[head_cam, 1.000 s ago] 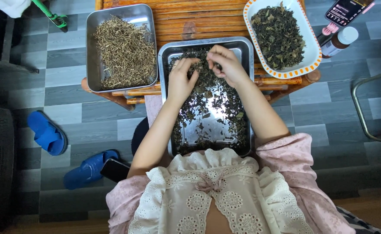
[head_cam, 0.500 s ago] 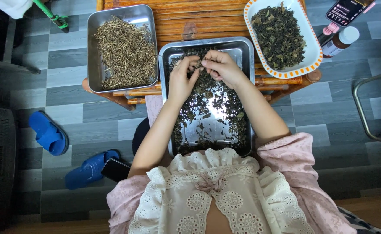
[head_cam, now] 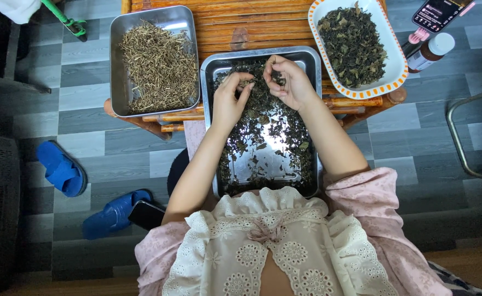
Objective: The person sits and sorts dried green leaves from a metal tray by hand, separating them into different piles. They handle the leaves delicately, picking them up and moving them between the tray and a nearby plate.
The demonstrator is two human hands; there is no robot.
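Your left hand and right hand are both over the far end of the steel tray in front of you, close together but not touching. On the left hand the fingers are curled in, tips pinched on a bit of the dark leaves. On the right hand the fingers are bent and drawn toward the thumb, also nipping at leaf; how much each hand holds is too small to tell. The leaves lie scattered over the tray, thicker at the far end and along the sides, with bare metal shining through in the near middle. The tray sits partly on the wooden surface and reaches back over your lap.

To the left on the same surface is a second steel tray filled with pale dry stems. To the right is a white dish with an orange-marked rim heaped with more dark leaves. Just beyond it stand a small brown bottle with a white cap and a phone. Two blue slippers lie on the tiled floor at your left, another phone beside the nearer one.
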